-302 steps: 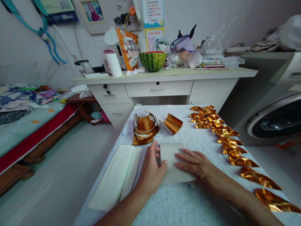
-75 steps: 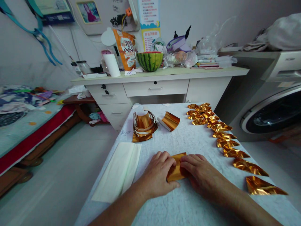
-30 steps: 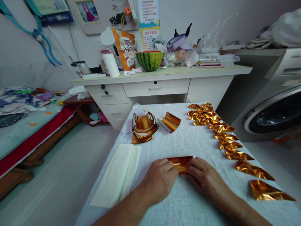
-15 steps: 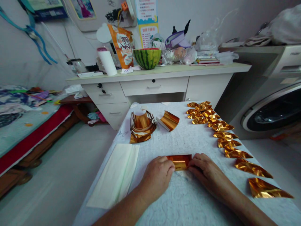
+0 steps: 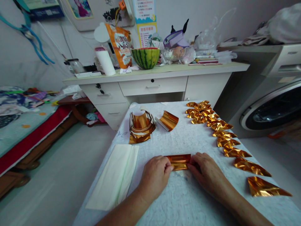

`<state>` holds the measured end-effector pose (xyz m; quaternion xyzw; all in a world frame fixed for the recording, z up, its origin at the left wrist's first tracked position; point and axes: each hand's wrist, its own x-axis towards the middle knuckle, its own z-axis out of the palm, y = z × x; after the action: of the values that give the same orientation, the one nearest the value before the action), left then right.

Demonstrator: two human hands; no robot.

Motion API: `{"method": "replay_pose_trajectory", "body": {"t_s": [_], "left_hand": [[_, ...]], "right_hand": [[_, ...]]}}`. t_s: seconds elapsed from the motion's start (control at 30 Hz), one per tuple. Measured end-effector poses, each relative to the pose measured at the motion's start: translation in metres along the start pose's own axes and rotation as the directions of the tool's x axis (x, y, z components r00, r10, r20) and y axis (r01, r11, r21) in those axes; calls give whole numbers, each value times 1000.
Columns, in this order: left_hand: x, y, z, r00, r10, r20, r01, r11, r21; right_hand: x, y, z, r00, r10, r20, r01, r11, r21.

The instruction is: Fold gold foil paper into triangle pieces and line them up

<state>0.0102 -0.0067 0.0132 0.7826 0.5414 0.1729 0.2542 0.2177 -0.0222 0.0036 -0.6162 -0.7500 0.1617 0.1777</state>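
A curled sheet of gold foil paper [image 5: 180,162] lies across the cloth-covered table, held at both ends. My left hand [image 5: 156,175] pinches its left end, and my right hand [image 5: 205,171] grips the right end, fingers closed. Beyond them are a stack of curled gold sheets [image 5: 140,125] and a separate curved gold piece [image 5: 168,120]. Folded gold foil shapes [image 5: 252,167] form a line down the table's right side. Folded pale paper [image 5: 114,175] rests left of my left hand.
Behind the table stands a white desk [image 5: 152,85] bearing a cut watermelon [image 5: 145,58], an orange bag [image 5: 119,47] and a white roll [image 5: 105,62]. A washing machine [image 5: 270,91] is at right, a bed [image 5: 35,125] at left.
The gold sheet between my hands looks more curled, with its upper edge more visible. Both hands keep their hold on its ends. The whole view has shifted slightly.
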Motion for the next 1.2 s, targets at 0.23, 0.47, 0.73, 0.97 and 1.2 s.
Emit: {"method": "replay_pose_trajectory", "body": {"t_s": [0.23,0.47,0.73,0.97,1.2], "left_hand": [[1,2,-1,999,-45,6,45,997,61],[2,4,-1,997,-72,18,69,989,133],[3,1,1,998,-58,9,56,986,157],[2,1,1,999,-50,15,47,986,160],[-3,0,0,1000,-1,-13,2,997,77]], "right_hand": [[1,3,3,1000,19,6,-19,999,-38],[1,-1,1,1000,27,2,-27,998,-54],[1,-2,3,999,39,-13,-40,996,-81],[1,-1,6,999,31,-45,-35,994,-102],[-1,2,7,993,81,-85,-88,992,-88]]}}
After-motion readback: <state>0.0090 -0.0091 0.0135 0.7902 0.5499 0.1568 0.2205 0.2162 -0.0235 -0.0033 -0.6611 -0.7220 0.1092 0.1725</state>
